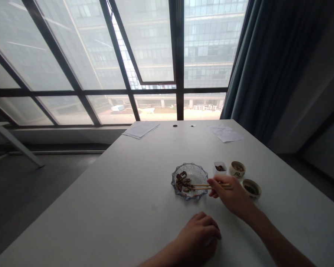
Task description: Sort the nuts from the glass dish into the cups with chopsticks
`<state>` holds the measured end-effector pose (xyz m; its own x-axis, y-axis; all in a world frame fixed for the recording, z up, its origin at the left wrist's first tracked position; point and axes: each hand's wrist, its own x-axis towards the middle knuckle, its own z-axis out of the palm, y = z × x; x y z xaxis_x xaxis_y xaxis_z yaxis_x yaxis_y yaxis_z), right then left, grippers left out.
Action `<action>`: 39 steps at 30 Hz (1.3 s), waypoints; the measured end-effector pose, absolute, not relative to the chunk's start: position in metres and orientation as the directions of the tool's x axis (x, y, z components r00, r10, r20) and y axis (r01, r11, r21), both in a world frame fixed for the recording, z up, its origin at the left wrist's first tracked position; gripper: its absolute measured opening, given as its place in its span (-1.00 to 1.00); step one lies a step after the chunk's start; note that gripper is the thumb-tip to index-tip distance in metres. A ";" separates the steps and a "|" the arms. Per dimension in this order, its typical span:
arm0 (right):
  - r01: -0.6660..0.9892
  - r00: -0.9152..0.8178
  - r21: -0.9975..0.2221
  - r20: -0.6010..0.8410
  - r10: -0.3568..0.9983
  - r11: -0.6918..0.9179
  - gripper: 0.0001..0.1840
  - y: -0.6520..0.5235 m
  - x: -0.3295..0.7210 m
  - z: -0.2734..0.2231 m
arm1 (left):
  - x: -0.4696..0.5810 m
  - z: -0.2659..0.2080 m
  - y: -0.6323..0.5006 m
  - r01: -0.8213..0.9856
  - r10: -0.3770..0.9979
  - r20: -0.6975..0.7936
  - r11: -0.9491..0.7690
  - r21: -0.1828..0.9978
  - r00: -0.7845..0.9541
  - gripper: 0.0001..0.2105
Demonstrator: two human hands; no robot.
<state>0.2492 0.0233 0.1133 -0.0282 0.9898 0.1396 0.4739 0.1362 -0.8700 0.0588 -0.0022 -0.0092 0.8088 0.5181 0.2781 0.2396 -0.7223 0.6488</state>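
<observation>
right hand pinches chopsticks | looks unfinished: brown bits lie left in glass bowl, none lifted | left hand curled near, can't tell grip

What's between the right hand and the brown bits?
Chopsticks, crossing over the glass dish from the right hand to the brown bits, in the head view.

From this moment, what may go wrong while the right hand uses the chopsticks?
If lifted, the brown pieces in the glass dish may slip from the chopsticks and fall onto the table. The right hand is close to the front small bowl, so a careless move might knock it.
</observation>
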 end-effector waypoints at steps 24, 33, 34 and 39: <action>0.670 0.374 -0.732 0.475 0.797 0.123 -0.52 0.023 0.311 0.146 | 0.059 -0.003 -0.001 0.252 0.507 0.240 -0.718 0.649 0.828 -0.71; 0.359 0.253 -0.921 0.252 0.934 0.152 -0.45 0.018 0.279 0.139 | 0.059 -0.006 -0.002 0.235 0.510 0.274 -0.724 0.649 0.815 -0.72; 0.324 0.195 -0.935 0.215 0.957 0.144 -0.44 0.018 0.273 0.134 | 0.059 -0.006 -0.002 0.236 0.510 0.271 -0.723 0.649 0.816 -0.72; 0.402 -0.013 -0.906 0.138 0.990 0.131 -0.41 0.020 0.247 0.113 | 0.059 -0.005 -0.003 0.248 0.517 0.255 -0.715 0.653 0.817 -0.73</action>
<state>0.2466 0.0205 0.1127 -0.0128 0.9904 0.1378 0.4024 0.1312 -0.9060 0.0588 -0.0029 -0.0047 0.8174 0.5165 0.2550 0.2484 -0.7154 0.6531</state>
